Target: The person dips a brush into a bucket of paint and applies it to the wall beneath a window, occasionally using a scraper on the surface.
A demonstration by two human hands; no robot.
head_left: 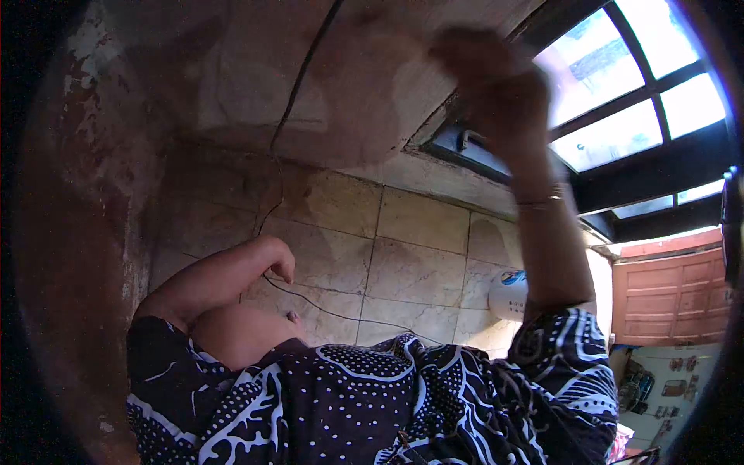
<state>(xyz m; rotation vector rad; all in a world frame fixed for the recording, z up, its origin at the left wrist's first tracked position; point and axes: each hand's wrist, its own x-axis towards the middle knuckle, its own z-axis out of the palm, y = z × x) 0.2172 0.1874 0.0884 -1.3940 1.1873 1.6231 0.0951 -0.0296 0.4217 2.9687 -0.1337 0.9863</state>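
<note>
My left arm is bent beside my bare knee (pixel 240 333), and my left hand (pixel 280 260) hangs over the tiled floor with its fingers curled in. Nothing shows in it. A thin black cord (pixel 325 311) passes behind that hand and continues across the tiles. My right hand (pixel 504 89) is raised in front of the pale, stained wall (pixel 333 101), close to the window frame (pixel 659 182). Motion smears its fingers, so whether it grips anything cannot be made out. A thin band circles the right wrist.
A black cable (pixel 306 70) runs down the wall. The bright window panes (pixel 604 70) are at upper right, above a reddish panelled door (pixel 670 298). A white container (pixel 508 294) with holes stands on the floor tiles (pixel 418 267). Peeling paint (pixel 89 93) marks the left wall.
</note>
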